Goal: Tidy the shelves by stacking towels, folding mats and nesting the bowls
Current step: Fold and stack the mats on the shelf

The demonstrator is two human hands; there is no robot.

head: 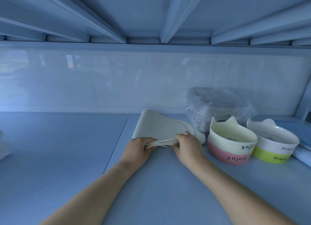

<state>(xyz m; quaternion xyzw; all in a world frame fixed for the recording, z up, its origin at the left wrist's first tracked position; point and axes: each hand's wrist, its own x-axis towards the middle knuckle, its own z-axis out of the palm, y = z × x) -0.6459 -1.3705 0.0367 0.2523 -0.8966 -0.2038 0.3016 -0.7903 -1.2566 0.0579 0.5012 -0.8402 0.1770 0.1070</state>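
A: Nearest the lens: left forearm (94,187) and right forearm (235,182), bare, in from the bottom edge, converging over the blue shelf (67,157).

B: Hands?

A: Left hand (137,147) and right hand (187,145) close together, nearly touching, backs up. Both gripping the near edge of the mat (156,125). Left: fingers curled round the layered edges. Right: fingers curled over the top, thumb seemingly below.

B: Mat itself?

A: Pale, flexible, folded over on itself. Several thin edges bunched between the two grips. Remainder fanning away from the hands toward the tiled wall (151,81), far end curled up off the shelf, right-hand part lying flat.

B: Bowls?

A: Right of the right hand, near but apart from it. Cream bowl (233,137) nested in pink bowl (235,158), both lettered "Enjoy". Just beside that pair, further right, white bowl (277,139) nested in green bowl (272,157), lettering only partly readable. Eared rims on the upper two.

B: Anything else on the shelf?

A: Plastic-wrapped bundle (217,107) behind the bowls, close to the wall, contents unclear. White cloth (4,147) at the far left edge, well apart from the hands
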